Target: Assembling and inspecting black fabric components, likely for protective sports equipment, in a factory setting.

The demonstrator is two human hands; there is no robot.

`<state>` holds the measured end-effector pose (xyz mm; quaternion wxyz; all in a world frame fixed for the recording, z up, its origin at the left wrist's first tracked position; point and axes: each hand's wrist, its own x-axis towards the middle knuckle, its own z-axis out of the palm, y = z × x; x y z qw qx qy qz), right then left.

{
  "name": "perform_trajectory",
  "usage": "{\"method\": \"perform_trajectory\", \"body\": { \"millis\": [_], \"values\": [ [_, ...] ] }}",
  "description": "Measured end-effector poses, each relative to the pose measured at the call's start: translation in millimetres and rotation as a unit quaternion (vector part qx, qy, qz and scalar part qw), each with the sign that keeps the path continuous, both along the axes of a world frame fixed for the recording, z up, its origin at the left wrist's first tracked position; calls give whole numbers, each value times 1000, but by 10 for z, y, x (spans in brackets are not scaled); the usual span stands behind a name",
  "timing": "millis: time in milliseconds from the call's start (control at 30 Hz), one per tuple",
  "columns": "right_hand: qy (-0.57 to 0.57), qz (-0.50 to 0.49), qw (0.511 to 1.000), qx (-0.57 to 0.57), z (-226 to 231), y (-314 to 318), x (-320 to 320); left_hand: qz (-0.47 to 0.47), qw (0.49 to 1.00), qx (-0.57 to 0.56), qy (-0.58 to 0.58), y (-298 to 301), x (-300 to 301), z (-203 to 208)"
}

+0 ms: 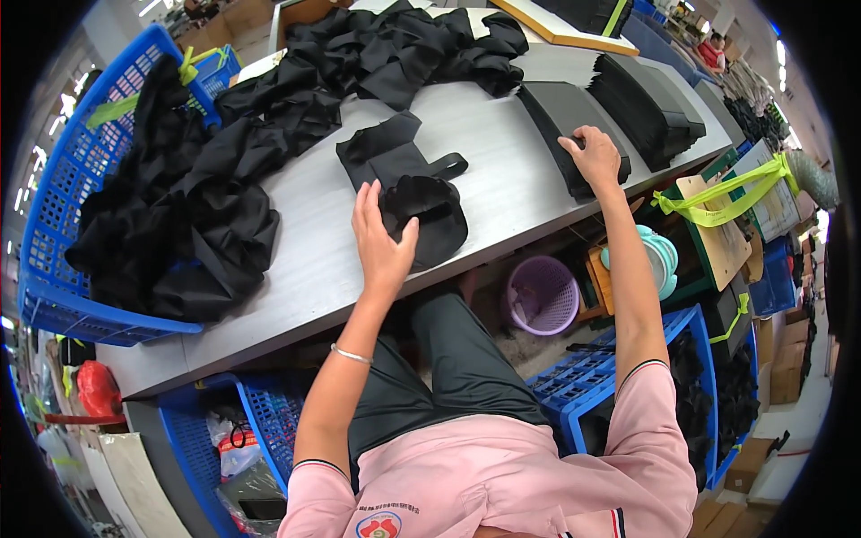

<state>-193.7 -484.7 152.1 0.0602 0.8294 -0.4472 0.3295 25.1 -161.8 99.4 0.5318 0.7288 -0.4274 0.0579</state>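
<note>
My left hand [380,240] rests with fingers spread on the near edge of a black fabric pouch [423,215] lying on the grey table [502,188]. The pouch lies on a flat black fabric piece with a strap [395,152]. My right hand [594,154] reaches to the right and presses on a fanned stack of black flat inserts [560,112]. A second, thicker stack of black inserts [650,103] lies just beyond it.
A blue basket [63,215] heaped with black fabric sits on the table's left. More black fabric pieces [395,49] pile at the far side. Under the table are a purple bin [541,294] and blue crates [583,377]. Boxes tied with yellow-green strap [726,202] stand at right.
</note>
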Motion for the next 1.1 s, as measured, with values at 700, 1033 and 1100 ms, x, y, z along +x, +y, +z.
{"method": "perform_trajectory", "body": {
  "millis": [700,1033,1100],
  "values": [
    [-40,232,950,204,-444,3136,-456,-428,541,-29,724,380,-1422,-600],
    [-206,239,797,514,-159,3526,-908,-501,464,-119,721,463,-1309,-232],
    [-214,229,839,445,-219,3502,-843,-449,474,-124,747,575,-1232,-162]
  ]
}}
